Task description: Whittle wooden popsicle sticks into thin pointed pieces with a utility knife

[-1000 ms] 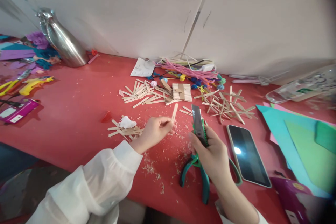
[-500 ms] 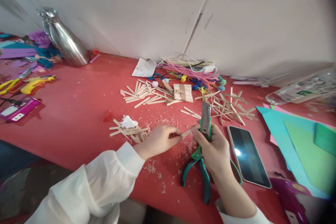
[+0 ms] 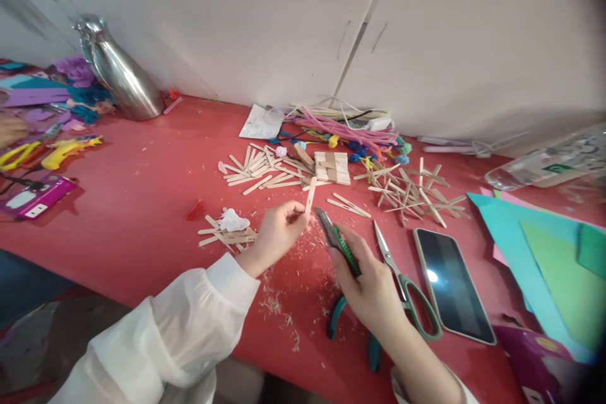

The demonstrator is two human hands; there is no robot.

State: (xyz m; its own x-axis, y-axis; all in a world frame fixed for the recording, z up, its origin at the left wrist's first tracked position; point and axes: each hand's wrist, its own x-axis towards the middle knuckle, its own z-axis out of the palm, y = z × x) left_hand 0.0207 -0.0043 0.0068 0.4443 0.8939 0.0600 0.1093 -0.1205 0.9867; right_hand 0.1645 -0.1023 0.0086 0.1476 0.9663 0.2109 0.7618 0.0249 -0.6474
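Note:
Pinched upright in my left hand (image 3: 277, 233) is a popsicle stick (image 3: 310, 196). My right hand (image 3: 367, 274) grips a green utility knife (image 3: 346, 249), its blade angled up and left, close to the stick but apart from it. Under my right hand lie teal-handled pliers (image 3: 374, 353), mostly hidden. Green-handled scissors (image 3: 419, 309) rest just right of that hand. Wood shavings (image 3: 303, 252) are scattered over the red table (image 3: 156, 214) below both hands. Left of my left hand, a small pile of sticks (image 3: 231, 237) carries a crumpled white tissue (image 3: 233, 221).
Loose sticks (image 3: 255, 167), a bundle of sticks (image 3: 332, 167) and joined stick shapes (image 3: 419, 192) lie beyond my hands. A phone (image 3: 452, 284) and coloured paper (image 3: 511, 246) are at right. A steel jug (image 3: 120, 72) stands back left; another person's hand (image 3: 12, 129) shows at the left edge.
My hands have moved apart. The stick has swung upright in my left hand, and the knife has dropped lower and tilted left. Another person's hand has appeared at the left edge.

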